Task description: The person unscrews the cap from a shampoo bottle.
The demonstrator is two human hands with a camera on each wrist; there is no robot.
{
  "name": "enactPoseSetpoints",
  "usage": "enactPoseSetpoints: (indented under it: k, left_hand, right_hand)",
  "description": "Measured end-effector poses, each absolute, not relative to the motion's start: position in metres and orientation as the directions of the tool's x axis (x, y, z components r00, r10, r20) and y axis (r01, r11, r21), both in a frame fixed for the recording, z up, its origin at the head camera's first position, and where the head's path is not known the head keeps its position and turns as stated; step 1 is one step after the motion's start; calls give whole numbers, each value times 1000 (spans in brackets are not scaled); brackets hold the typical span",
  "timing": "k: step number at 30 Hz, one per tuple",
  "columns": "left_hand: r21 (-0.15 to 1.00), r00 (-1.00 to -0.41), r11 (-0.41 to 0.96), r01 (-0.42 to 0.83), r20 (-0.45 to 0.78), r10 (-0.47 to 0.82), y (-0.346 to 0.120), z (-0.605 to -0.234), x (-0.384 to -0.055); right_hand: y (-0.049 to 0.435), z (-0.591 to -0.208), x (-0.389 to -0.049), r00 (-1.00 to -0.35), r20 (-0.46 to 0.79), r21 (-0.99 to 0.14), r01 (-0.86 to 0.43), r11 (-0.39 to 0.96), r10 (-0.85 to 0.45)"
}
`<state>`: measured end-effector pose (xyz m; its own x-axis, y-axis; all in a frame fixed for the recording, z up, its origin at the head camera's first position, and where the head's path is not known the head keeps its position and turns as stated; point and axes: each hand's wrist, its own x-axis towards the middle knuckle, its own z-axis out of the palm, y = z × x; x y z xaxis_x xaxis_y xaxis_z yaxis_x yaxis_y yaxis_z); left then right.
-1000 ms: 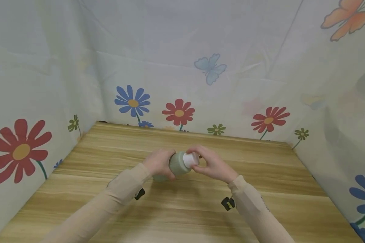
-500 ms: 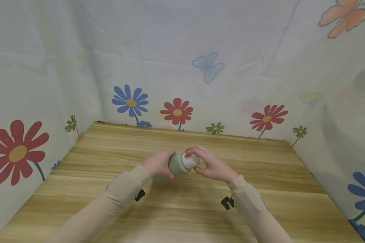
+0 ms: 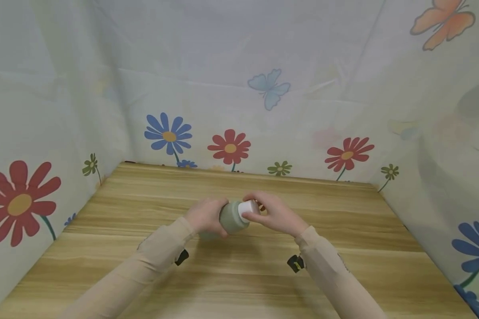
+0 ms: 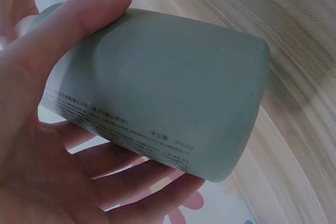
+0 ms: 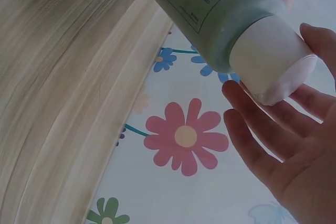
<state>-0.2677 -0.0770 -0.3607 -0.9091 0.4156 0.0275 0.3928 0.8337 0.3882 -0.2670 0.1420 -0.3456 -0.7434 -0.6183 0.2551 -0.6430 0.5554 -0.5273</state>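
A pale green bottle [image 3: 231, 217] with a white cap [image 3: 247, 210] is held tilted over the table, its cap end toward the right. My left hand [image 3: 206, 216] grips the body, thumb on one side and fingers around the other. In the left wrist view, small dark print runs along the lower side of the bottle [image 4: 178, 87], and its rounded base points right. My right hand [image 3: 277, 213] holds the cap between thumb and fingers. In the right wrist view, the thumb is at one side of the white cap [image 5: 268, 56], with the fingers curved along the other.
Below the hands lies a wood-grain table [image 3: 239, 283]. A white cloth backdrop [image 3: 207, 53] printed with flowers and butterflies rises at the back and both sides. A small black device [image 3: 295, 263] is worn under the right wrist.
My right thumb and fingers have shifted around the cap, the thumb coming onto its near side. My left hand keeps its grip on the bottle. The head view has shifted slightly.
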Motion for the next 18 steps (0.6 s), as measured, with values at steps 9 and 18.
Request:
enactPoseSetpoints:
  k: [9, 18]
  left_hand:
    - [395, -913, 835, 382, 21, 408, -76, -363, -267]
    - [416, -921, 838, 352, -6, 390, -75, -362, -269]
  right_hand:
    - [144, -346, -268, -699, 266, -461, -697, 549, -663]
    - [146, -345, -266, -692, 267, -453, -705, 546, -671]
